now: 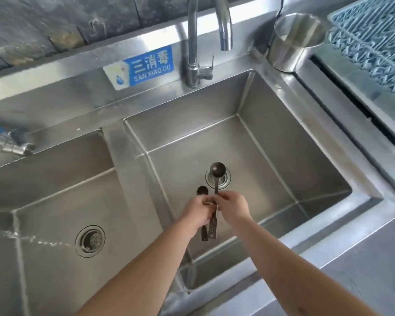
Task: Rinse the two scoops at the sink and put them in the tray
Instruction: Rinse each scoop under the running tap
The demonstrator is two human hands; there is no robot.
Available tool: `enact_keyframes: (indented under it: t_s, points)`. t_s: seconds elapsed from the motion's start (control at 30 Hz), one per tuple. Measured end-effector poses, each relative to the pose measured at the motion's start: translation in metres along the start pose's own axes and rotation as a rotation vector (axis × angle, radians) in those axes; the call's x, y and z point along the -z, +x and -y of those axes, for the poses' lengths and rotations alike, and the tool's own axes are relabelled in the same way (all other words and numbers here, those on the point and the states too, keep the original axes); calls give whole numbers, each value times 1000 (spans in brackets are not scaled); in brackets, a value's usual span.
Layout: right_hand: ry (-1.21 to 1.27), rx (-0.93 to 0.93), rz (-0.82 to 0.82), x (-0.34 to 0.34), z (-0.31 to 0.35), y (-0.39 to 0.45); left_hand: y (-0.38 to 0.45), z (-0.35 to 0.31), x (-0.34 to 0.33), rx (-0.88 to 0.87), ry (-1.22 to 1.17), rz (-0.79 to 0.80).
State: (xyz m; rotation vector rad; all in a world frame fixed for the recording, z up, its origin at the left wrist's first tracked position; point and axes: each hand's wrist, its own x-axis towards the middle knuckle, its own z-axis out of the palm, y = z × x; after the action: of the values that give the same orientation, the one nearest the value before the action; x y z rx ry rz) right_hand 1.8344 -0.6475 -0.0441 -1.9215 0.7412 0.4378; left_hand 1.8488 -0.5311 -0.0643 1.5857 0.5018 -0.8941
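Both hands are held together over the right basin of the steel sink (283, 156). My left hand (197, 210) grips the handle of a small dark scoop (202, 190), whose bowl sticks out above the fingers. My right hand (234, 209) pinches the handle of a longer dark scoop (217, 169); its round bowl hangs over the drain (224, 179). Both handle ends poke out below the hands, the long one perforated. No water runs from the tap (225, 26). The blue tray (374, 42) lies at the far right on the counter.
A steel cup (292, 44) stands behind the basin's right corner. A second basin (43, 224) with its own drain lies to the left, with a thin water jet crossing it. A blue label is stuck on the backsplash. A dark slot runs along the right counter.
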Motion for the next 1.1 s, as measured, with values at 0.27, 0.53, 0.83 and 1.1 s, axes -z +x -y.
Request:
enact_keyframes:
  t_s: [0.27, 0.53, 0.83, 1.1]
  points:
    - [-162, -366, 68, -2, -79, 111, 103, 42, -51, -43, 595, 14]
    - [-255, -504, 47, -41, -119, 168, 152, 85, -62, -1, 722, -67]
    - [-386, -483, 121, -29, -109, 159, 142, 80, -60, -3, 780, -124]
    - [-662, -175, 279, -12, -39, 88, 68, 35, -18, -224, 1049, -94]
